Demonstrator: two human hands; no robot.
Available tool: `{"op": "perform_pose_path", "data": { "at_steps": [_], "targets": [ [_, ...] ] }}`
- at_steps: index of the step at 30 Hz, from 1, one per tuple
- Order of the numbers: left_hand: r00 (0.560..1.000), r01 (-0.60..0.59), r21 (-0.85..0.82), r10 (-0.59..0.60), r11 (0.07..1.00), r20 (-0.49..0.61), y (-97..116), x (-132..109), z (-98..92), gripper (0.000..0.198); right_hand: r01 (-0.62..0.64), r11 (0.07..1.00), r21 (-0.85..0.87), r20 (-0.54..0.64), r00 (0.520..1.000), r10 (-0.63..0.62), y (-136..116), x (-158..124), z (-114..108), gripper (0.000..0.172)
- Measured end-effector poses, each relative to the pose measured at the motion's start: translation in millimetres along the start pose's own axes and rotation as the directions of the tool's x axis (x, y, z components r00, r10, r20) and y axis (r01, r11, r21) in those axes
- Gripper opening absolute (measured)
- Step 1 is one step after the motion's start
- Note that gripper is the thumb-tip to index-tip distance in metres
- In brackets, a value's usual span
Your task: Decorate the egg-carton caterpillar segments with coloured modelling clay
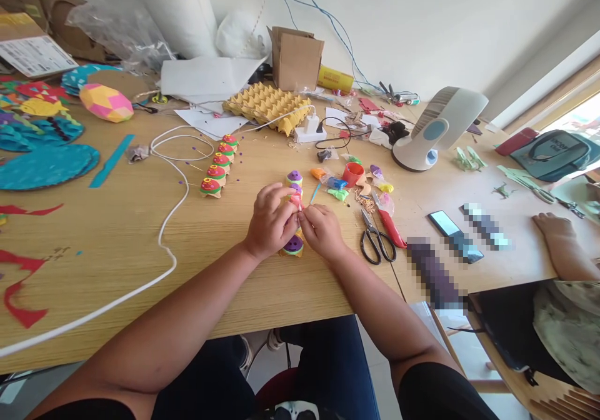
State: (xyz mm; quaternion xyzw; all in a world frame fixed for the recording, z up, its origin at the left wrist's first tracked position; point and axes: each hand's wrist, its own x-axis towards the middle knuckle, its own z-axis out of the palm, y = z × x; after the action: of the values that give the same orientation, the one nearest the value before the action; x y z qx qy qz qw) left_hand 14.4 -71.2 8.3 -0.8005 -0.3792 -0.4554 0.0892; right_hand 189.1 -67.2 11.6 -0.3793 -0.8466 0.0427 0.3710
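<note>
My left hand (270, 221) and my right hand (323, 229) meet at the fingertips over a row of egg-carton cups. Between them they pinch a small piece of pinkish-red modelling clay (296, 200). Under my hands, the purple clay cups (294, 244) carry small dark face marks; my fingers hide the middle of the row. To the left stands a finished-looking row of red and green clay cups (216, 173) with pins sticking out at the sides. A thin blue strip (315, 193) lies just beyond my right hand.
Clay packets (336, 183), a red cup (353, 174), black-handled scissors (377, 239) and a red-handled cutter (391, 226) lie to the right. A white fan (435, 129) and yellow egg tray (267, 106) stand behind. A white cable (173, 220) crosses the left. Another person's hand (555, 229) rests far right.
</note>
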Motion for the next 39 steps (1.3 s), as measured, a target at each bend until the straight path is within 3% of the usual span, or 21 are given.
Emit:
{"op": "perform_pose_path", "data": {
  "at_steps": [3,8,12,13,15,17,20,23,27,33,39],
  "targets": [
    [1.0,-0.006,0.004,0.006,1.0,0.015,-1.1,0.8,-0.7,0.007,0.041,0.999,-0.024,-0.046,0.998,-0.042,-1.2,-0.4,0.3,0.033],
    [0.997,0.031,0.041,-0.028,0.999,-0.067,-6.3,1.3,-3.1,0.005,0.062,0.997,-0.054,-0.096,0.993,-0.067,0.8,-3.1,-3.3,0.032],
    [0.992,0.081,-0.058,-0.086,0.995,-0.091,-5.0,1.8,-5.0,0.005,0.016,0.999,0.037,-0.171,0.985,-0.009,6.3,-3.3,-11.2,0.018],
    [0.991,0.096,-0.085,-0.103,0.992,-0.09,-4.0,1.9,-5.3,0.006,0.013,0.999,0.052,-0.207,0.978,-0.002,8.1,-2.6,-13.1,0.027],
    [0.99,0.11,-0.135,-0.12,0.985,-0.071,-1.8,1.8,-5.8,0.008,0.042,0.998,0.053,-0.219,0.975,-0.03,12.0,-0.5,-15.7,0.062],
    [0.994,0.103,-0.185,-0.11,0.977,-0.025,-0.1,1.5,-6.0,0.01,0.076,0.996,0.056,-0.128,0.989,-0.068,15.8,1.7,-16.7,0.076],
    [0.995,0.098,-0.24,-0.094,0.966,0.025,0.5,0.8,-5.9,0.013,0.069,0.99,0.122,0.009,0.997,-0.071,20.4,3.2,-16.5,0.06],
    [0.991,0.131,-0.223,-0.135,0.966,0.0,-1.9,0.4,-5.6,0.012,0.021,0.985,0.171,0.013,1.0,-0.023,22.4,2.3,-16.3,0.045],
    [0.983,0.177,-0.2,-0.183,0.964,-0.015,-5.3,0.5,-5.4,0.013,-0.043,0.97,0.239,0.032,0.999,0.036,22.0,0.6,-15.7,0.049],
    [0.967,0.223,-0.174,-0.241,0.959,-0.088,-6.1,0.6,-4.5,0.01,-0.039,0.957,0.287,0.019,0.999,0.035,26.1,-0.3,-12.4,0.053],
    [0.977,0.201,-0.204,-0.212,0.958,-0.03,-7.8,0.7,-3.7,0.02,-0.067,0.948,0.311,0.026,0.998,0.062,30.6,-0.5,-7.9,0.046]
  ]
}}
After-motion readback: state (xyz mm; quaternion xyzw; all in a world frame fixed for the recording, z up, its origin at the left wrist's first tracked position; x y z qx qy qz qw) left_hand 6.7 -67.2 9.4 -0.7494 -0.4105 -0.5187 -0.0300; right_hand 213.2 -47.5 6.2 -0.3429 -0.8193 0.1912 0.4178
